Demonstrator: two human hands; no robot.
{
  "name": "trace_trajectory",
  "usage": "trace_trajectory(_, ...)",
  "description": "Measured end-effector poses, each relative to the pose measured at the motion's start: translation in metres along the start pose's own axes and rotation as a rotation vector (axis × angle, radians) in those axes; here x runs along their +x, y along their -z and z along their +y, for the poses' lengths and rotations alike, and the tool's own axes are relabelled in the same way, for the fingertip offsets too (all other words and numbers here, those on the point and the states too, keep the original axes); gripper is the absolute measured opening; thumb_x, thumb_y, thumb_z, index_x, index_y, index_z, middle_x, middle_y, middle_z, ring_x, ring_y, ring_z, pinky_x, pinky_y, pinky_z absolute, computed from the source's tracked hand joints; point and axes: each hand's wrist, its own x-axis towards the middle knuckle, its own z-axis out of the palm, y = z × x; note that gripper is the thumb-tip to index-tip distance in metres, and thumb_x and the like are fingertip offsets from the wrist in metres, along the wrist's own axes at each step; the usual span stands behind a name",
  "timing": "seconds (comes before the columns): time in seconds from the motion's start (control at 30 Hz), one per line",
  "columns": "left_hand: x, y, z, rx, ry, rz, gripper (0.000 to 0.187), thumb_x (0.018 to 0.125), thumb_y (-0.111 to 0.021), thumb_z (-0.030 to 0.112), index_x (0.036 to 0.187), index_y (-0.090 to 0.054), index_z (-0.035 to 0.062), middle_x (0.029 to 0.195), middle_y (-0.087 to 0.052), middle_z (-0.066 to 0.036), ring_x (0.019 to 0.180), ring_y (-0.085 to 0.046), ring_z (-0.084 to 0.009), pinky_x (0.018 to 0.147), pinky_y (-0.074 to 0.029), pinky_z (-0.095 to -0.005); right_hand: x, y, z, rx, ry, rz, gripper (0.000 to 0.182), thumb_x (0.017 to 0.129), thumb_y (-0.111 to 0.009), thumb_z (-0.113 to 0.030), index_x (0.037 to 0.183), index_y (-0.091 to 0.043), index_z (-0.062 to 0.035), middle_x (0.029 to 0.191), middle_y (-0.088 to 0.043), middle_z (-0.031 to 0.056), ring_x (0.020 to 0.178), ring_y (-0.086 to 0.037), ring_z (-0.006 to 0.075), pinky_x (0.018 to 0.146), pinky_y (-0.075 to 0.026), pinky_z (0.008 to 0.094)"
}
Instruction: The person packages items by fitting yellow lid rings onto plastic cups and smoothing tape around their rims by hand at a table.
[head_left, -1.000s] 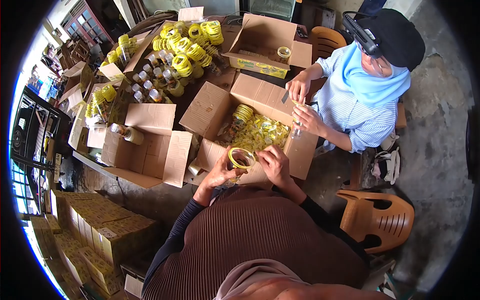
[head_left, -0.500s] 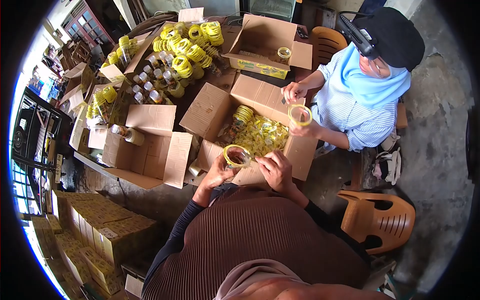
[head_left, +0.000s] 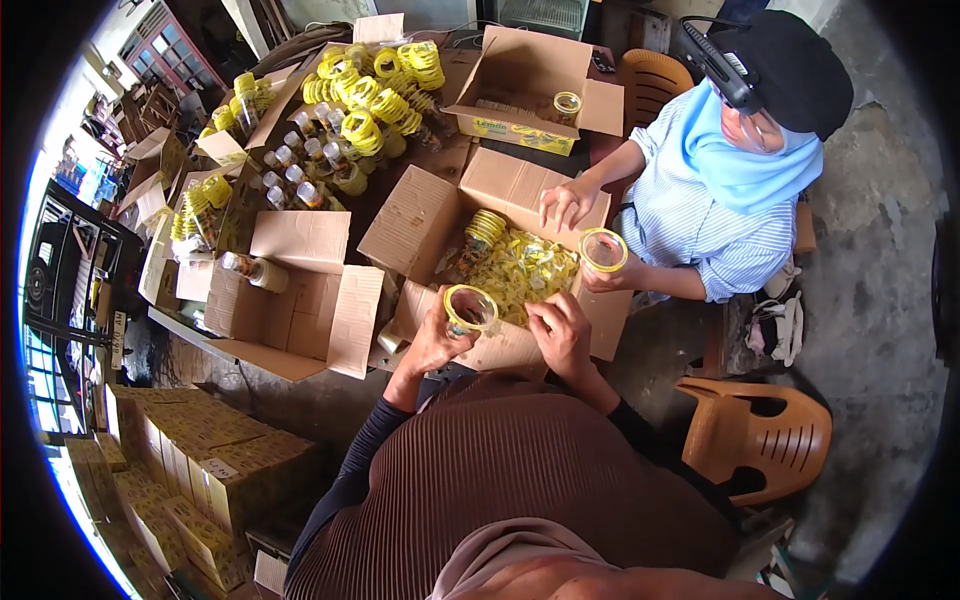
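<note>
My left hand (head_left: 437, 338) is wrapped around a clear plastic jar (head_left: 471, 309) with a yellow rim, its round mouth facing up toward me. To its right, my right hand (head_left: 563, 335) is curled with fingertips pressed together, over the near side of an open cardboard box (head_left: 411, 213). Whatever those fingertips hold, if anything, is hidden. Inside that box lies a heap of small yellow and clear plastic scraps (head_left: 525, 270), with a stack of yellow-rimmed pieces (head_left: 486, 228) at its back left.
Across to the right, a co-worker (head_left: 735, 190) holds a similar jar (head_left: 603, 250). Another open box (head_left: 290, 320) stands at left, beside bottles (head_left: 300, 175) and yellow rings (head_left: 370, 95). A lemon-printed box (head_left: 525, 85) sits behind; an orange chair (head_left: 757, 437) is at right.
My right hand has moved slightly right, away from the jar's rim, and the jar has shifted a little left. The co-worker's free hand has moved left over the box, fingers spread.
</note>
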Motion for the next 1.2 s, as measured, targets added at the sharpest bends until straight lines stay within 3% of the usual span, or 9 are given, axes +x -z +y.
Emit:
trace_trajectory(0.23,-0.001,-0.002,-0.009,0.105,-0.050,0.020,0.062,0.071,-0.074,0.006,0.124,-0.044,-0.0058,0.101,-0.065,-0.015,0.092,-0.065,-0.0250,0.090,-0.048,-0.0350,-0.003,-0.002,-0.010,-0.041,0.167,-0.044,0.019,0.074,-0.072,-0.004,0.092,-0.068,-0.0082,0.081,-0.055,0.0046,0.074,-0.058,0.0239,0.065,-0.049,0.0363)
trace_trajectory(0.5,-0.001,-0.001,-0.002,0.209,-0.096,0.026,0.068,0.070,-0.074,0.005,0.128,-0.040,-0.0043,0.102,-0.065,-0.019,0.093,-0.066,-0.0334,0.088,-0.050,-0.0381,-0.001,-0.003,-0.005,-0.009,0.020,-0.022,0.016,0.077,-0.071,-0.001,0.091,-0.067,-0.0059,0.080,-0.054,0.0062,0.075,-0.058,0.0250,0.064,-0.049,0.0365)
trace_trajectory(0.6,0.001,-0.006,-0.001,0.263,-0.068,0.040,0.068,0.069,-0.074,0.005,0.127,-0.040,-0.0036,0.107,-0.063,-0.020,0.098,-0.063,-0.0369,0.089,-0.049,-0.0403,0.001,-0.001,-0.010,0.164,-0.051,-0.026,0.015,0.079,-0.070,0.000,0.092,-0.066,-0.0040,0.082,-0.057,0.0074,0.074,-0.059,0.0231,0.062,-0.048,0.0332)
trace_trajectory(0.7,-0.002,-0.010,-0.003,0.344,-0.075,0.091,0.068,0.070,-0.075,0.008,0.128,-0.040,-0.0038,0.116,-0.058,-0.023,0.106,-0.057,-0.0411,0.093,-0.047,-0.0434,0.000,-0.008,-0.001,0.439,-0.281,-0.057,0.010,0.087,-0.068,-0.001,0.096,-0.063,0.0009,0.084,-0.059,0.0096,0.067,-0.059,0.0170,0.061,-0.048,0.0295)
trace_trajectory(0.8,-0.001,-0.008,0.006,0.607,-0.203,0.055,0.070,0.072,-0.073,0.014,0.130,-0.040,-0.0063,0.123,-0.049,-0.026,0.115,-0.048,-0.0452,0.098,-0.042,-0.0471,-0.001,-0.015,0.009,0.567,-0.427,-0.073,0.010,0.089,-0.067,-0.003,0.096,-0.063,0.0018,0.086,-0.061,0.0097,0.069,-0.060,0.0156,0.062,-0.049,0.0290)
trace_trajectory(1.0,-0.004,-0.019,0.000,0.650,-0.218,0.067,0.068,0.070,-0.075,0.010,0.129,-0.043,-0.0030,0.122,-0.048,-0.022,0.112,-0.050,-0.0421,0.096,-0.043,-0.0476,0.000,-0.024,0.011,0.572,-0.411,-0.088,0.011,0.090,-0.067,-0.006,0.096,-0.064,0.0023,0.084,-0.062,0.0102,0.071,-0.061,0.0159,0.064,-0.050,0.0296)
trace_trajectory(1.1,-0.006,-0.020,-0.002,0.761,-0.262,0.073,0.065,0.068,-0.075,0.010,0.126,-0.046,0.0007,0.121,-0.050,-0.018,0.110,-0.051,-0.0379,0.092,-0.043,-0.0464,0.003,-0.027,0.010,0.593,-0.371,-0.072,0.009,0.091,-0.066,-0.004,0.097,-0.064,0.0023,0.083,-0.063,0.0040,0.072,-0.057,0.0075,0.065,-0.048,0.0240)
trace_trajectory(1.17,-0.005,-0.020,0.001,0.814,-0.288,0.083,0.062,0.068,-0.075,0.009,0.124,-0.048,0.0026,0.120,-0.051,-0.015,0.109,-0.051,-0.0358,0.091,-0.043,-0.0454,0.005,-0.025,0.009,0.517,-0.357,-0.175,0.013,0.088,-0.068,-0.005,0.098,-0.065,0.0021,0.086,-0.064,0.0124,0.071,-0.063,0.0183,0.064,-0.049,0.0300)
trace_trajectory(1.2,-0.005,-0.020,0.002,0.867,-0.316,0.090,0.058,0.068,-0.074,0.009,0.121,-0.051,0.0045,0.120,-0.051,-0.013,0.108,-0.052,-0.0336,0.089,-0.043,-0.0444,0.002,-0.030,0.017,0.518,-0.356,-0.176,0.013,0.088,-0.068,-0.005,0.098,-0.065,0.0021,0.086,-0.064,0.0124,0.071,-0.063,0.0183,0.064,-0.049,0.0300)
